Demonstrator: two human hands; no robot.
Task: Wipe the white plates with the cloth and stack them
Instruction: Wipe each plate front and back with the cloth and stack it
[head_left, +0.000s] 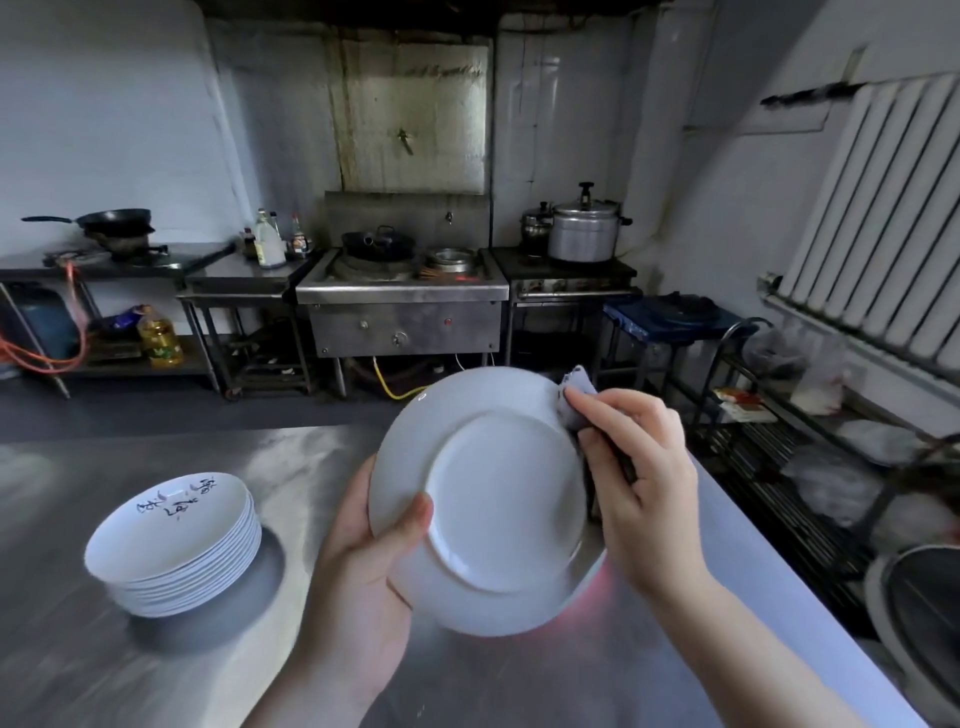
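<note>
A white plate (498, 499) is held tilted above the steel table (156, 675), its underside facing me. My left hand (369, 566) grips its left rim, thumb on the underside. My right hand (639, 467) pinches a grey cloth (574, 395) against the plate's upper right rim. Most of the cloth is hidden behind the plate and my fingers. A stack of several white plates (176, 545) stands on the table at the left; the top one bears dark painted characters.
The table's right edge runs diagonally past my right arm. Beyond it stand a wire rack (810, 467) with bags and a fan (924, 623). A wok stove (400, 291), pressure cookers (582, 228) and bottles line the far wall.
</note>
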